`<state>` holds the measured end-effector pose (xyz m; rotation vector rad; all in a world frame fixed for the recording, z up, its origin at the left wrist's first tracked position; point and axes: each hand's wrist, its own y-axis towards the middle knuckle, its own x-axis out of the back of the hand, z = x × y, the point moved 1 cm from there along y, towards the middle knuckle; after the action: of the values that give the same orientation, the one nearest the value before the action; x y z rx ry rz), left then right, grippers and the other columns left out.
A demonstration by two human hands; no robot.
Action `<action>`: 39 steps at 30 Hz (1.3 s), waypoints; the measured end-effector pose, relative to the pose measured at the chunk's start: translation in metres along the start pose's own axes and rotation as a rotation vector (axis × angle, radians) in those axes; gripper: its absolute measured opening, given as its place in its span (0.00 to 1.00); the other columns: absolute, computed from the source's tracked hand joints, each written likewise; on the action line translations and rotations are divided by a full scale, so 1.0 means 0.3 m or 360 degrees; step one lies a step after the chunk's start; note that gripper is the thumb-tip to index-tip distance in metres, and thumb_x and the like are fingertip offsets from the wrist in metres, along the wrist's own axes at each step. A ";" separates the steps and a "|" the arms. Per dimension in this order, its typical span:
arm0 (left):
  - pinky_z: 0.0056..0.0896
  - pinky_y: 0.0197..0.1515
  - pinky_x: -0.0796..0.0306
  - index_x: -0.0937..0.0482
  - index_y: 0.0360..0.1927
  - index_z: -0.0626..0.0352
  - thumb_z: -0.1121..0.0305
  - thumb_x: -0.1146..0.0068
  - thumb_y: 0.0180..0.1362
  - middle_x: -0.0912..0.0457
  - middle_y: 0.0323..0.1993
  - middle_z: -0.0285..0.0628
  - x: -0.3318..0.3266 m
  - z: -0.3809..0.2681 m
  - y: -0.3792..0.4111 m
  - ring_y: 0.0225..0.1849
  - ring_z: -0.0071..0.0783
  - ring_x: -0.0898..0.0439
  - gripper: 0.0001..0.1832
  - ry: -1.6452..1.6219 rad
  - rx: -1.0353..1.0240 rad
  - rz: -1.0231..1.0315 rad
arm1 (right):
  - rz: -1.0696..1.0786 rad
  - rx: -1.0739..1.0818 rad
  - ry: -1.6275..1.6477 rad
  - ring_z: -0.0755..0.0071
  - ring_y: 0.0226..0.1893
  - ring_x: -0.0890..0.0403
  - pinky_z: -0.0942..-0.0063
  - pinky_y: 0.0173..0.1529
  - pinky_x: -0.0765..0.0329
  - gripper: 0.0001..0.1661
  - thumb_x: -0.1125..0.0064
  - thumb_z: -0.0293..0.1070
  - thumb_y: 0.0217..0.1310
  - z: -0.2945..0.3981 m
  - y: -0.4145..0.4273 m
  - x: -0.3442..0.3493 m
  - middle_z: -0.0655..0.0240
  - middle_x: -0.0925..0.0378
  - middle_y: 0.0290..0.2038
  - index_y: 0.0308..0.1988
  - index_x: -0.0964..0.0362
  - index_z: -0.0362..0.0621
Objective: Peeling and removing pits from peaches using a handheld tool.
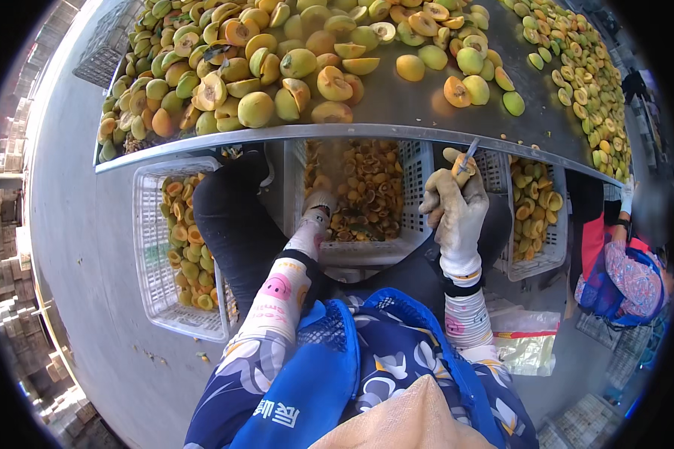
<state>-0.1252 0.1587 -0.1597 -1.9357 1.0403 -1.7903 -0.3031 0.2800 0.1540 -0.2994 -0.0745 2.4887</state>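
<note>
My right hand (455, 196), in a soiled pale glove, is closed around a small metal pitting tool (472, 150) and a piece of orange fruit (464, 167), just below the metal table's edge. My left hand (321, 203) reaches down over the near left part of a plastic crate (365, 253) of fruit halves; blur hides its fingers and whether it holds anything. Halved yellow-green fruits, apricots or similar (255, 109), are heaped on the metal table (393, 106) above both hands. Some of these show orange flesh and a stone cavity.
White plastic crates with fruit halves stand at the left (146, 247) and right (539, 269). A co-worker (629, 275) sits at the right, a gloved hand at the table's end. A plastic sack (525, 342) lies on the floor. The table's metal rim (337, 131) crosses before me.
</note>
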 end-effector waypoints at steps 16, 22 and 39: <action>0.47 0.53 0.28 0.35 0.61 0.49 0.54 0.47 0.57 0.24 0.51 0.56 0.134 -0.112 0.067 0.54 0.49 0.23 0.29 -0.0460 -0.0034 -0.0114 | 0.0825 0.0170 -0.0755 0.61 0.37 0.16 0.71 0.41 0.21 0.19 0.38 0.28 0.56 -0.310 -0.069 -0.148 0.62 0.19 0.37 0.48 0.33 0.43; 0.34 0.40 0.25 0.25 0.54 0.54 0.51 0.40 0.50 0.19 0.43 0.47 0.368 -0.171 -0.236 0.41 0.37 0.18 0.29 -0.1218 -0.0371 0.0022 | 0.0271 -0.0269 -0.0671 0.65 0.30 0.19 0.71 0.38 0.23 0.17 0.38 0.31 0.58 -0.328 -0.015 -0.050 0.55 0.22 0.31 0.47 0.31 0.43; 0.35 0.53 0.29 0.33 0.61 0.60 0.40 0.62 0.66 0.24 0.47 0.45 0.443 -0.137 -0.825 0.48 0.34 0.24 0.34 -0.2959 -0.0834 -0.0638 | 0.0549 -0.0453 0.0085 0.81 0.20 0.25 0.80 0.23 0.31 0.16 0.42 0.40 0.65 -0.187 -0.287 -0.158 0.67 0.25 0.25 0.43 0.31 0.39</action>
<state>-0.0961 0.2493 0.1079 -2.8098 0.3040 0.7052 -0.2031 0.3201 0.1194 -0.5361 -0.3866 2.8096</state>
